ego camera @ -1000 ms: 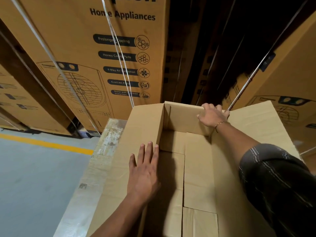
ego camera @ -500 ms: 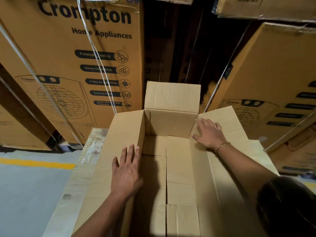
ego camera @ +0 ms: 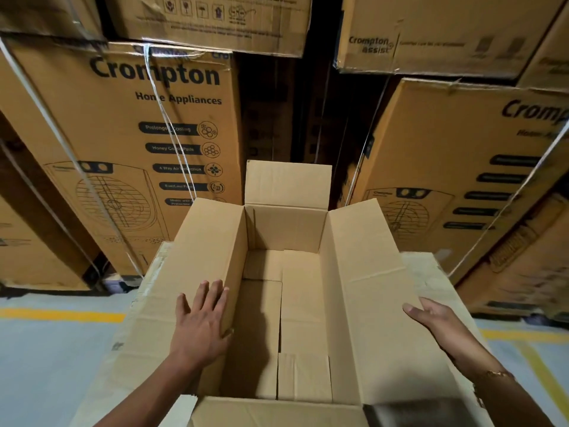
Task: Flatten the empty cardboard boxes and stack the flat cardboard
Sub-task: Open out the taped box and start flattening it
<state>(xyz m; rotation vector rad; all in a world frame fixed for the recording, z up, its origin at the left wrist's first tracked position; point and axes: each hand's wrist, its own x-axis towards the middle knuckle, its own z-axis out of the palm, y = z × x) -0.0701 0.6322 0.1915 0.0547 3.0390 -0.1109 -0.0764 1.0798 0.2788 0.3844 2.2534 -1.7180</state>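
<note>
An empty plain cardboard box (ego camera: 308,303) stands open-topped in front of me, its four top flaps spread and its folded bottom panels showing inside. The far flap (ego camera: 288,183) stands upright. My left hand (ego camera: 201,322) lies flat with straight fingers on the left flap, beside the inner edge of the box's left wall. My right hand (ego camera: 437,318) rests on the outer part of the right flap (ego camera: 378,272), fingers loosely extended and thumb pointing inward. Under the box lies a pale, worn flat sheet of cardboard (ego camera: 135,334), sticking out on both sides.
Tall printed appliance cartons (ego camera: 129,149) bound with white straps are stacked close behind the box, left and right (ego camera: 462,180), with a dark gap (ego camera: 286,112) between them. Grey floor with yellow lines (ego camera: 61,315) lies on both sides.
My right hand has left the far right corner of the box and come back to the near outer part of the right flap. The far flap now stands up. My view has tilted upward.
</note>
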